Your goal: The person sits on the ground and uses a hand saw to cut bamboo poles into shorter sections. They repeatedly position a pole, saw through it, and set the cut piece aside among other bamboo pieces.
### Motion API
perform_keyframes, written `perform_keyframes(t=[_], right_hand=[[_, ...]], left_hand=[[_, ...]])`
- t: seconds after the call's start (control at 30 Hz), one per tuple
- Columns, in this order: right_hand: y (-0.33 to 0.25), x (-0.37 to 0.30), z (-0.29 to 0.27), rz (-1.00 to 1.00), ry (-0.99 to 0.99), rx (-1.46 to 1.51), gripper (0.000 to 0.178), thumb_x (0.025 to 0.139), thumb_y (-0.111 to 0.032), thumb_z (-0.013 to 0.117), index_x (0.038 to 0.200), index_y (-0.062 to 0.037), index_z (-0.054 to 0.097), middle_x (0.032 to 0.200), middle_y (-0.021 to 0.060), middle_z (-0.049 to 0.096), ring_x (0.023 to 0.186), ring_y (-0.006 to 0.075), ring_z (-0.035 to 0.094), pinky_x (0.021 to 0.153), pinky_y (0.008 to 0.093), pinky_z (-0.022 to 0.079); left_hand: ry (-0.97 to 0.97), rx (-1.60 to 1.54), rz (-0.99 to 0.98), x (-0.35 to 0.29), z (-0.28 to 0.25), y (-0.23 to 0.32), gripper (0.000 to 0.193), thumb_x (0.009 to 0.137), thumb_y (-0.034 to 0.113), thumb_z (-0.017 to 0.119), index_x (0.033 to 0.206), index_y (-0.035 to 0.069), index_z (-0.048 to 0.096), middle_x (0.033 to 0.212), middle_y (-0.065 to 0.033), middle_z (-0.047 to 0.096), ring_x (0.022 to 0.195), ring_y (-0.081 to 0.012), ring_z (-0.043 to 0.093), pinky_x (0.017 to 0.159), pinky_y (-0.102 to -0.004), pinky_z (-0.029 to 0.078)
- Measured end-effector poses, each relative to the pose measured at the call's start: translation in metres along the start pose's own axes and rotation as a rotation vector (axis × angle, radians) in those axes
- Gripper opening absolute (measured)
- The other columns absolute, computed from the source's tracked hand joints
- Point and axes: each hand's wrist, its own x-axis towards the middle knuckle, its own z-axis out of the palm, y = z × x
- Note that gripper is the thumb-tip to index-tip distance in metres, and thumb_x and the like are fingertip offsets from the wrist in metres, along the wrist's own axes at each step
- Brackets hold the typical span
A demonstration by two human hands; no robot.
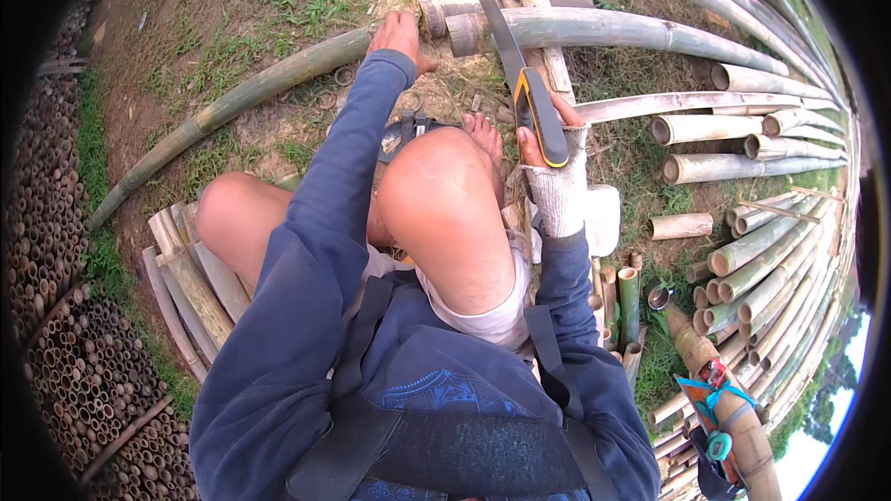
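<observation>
My left hand (pixel 397 37) is closed over the near end of a long, curved green bamboo pole (pixel 251 93), which runs off to the left along the ground. My right hand (pixel 536 147), in a white knit glove with bare fingertips, grips a handsaw by its black and yellow handle. The handsaw (pixel 506 42) points up and away, its blade crossing in front of a thick bamboo pole (pixel 640 31). That pole's cut end lies just right of the blade, apart from the pole under my left hand.
Beneath the thick pole stands a bamboo support (pixel 548 56). Cut poles (pixel 715 167) fan out at right, near a short offcut (pixel 681 226). Stacked bamboo pieces (pixel 102 390) fill the far left. A tape measure (pixel 719 445) and blue cord (pixel 715 394) sit at lower right.
</observation>
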Motion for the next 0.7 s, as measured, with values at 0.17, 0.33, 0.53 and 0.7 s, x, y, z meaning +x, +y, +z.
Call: perform_keyframes(t=[0.17, 0.33, 0.53, 0.7], right_hand=[[0.031, -0.012, 0.008, -0.097, 0.093, 0.036, 0.050, 0.098, -0.005, 0.070, 0.143, 0.0003, 0.050, 0.132, 0.0135, 0.060, 0.117, 0.0191, 0.059, 0.102, 0.0333, 0.048], [0.032, -0.031, 0.005, -0.145, 0.059, -0.107, 0.050, 0.095, -0.002, 0.067, 0.142, 0.0010, 0.051, 0.133, 0.0173, 0.058, 0.121, 0.0251, 0.058, 0.106, 0.0380, 0.046], [-0.030, -0.165, -0.060, -0.132, 0.015, -0.390, 0.055, 0.086, 0.002, 0.064, 0.138, 0.0007, 0.046, 0.123, 0.0171, 0.061, 0.100, 0.0253, 0.063, 0.094, 0.0393, 0.050], [-0.011, -0.137, -0.058, -0.130, 0.085, -0.355, 0.048, 0.089, 0.003, 0.059, 0.136, 0.0017, 0.050, 0.130, 0.0165, 0.058, 0.107, 0.0218, 0.062, 0.092, 0.0341, 0.051]], left_hand=[[-0.260, 0.103, 0.131, 0.040, 0.000, 0.069, 0.106, 0.059, 0.038, 0.102, 0.142, 0.002, 0.047, 0.147, -0.0226, 0.052, 0.135, -0.0378, 0.057, 0.111, -0.0445, 0.050], [-0.260, 0.075, 0.060, 0.049, 0.020, 0.068, 0.089, 0.061, 0.026, 0.098, 0.134, 0.002, 0.054, 0.135, -0.0220, 0.063, 0.126, -0.0388, 0.064, 0.107, -0.0451, 0.054], [-0.336, 0.054, 0.073, 0.055, 0.013, 0.068, 0.084, 0.062, 0.022, 0.097, 0.131, 0.000, 0.055, 0.138, -0.0251, 0.062, 0.126, -0.0415, 0.064, 0.107, -0.0456, 0.054], [-0.175, 0.041, 0.035, 0.049, 0.025, 0.075, 0.085, 0.061, 0.020, 0.097, 0.129, 0.001, 0.050, 0.136, -0.0244, 0.060, 0.121, -0.0443, 0.066, 0.103, -0.0479, 0.056]])
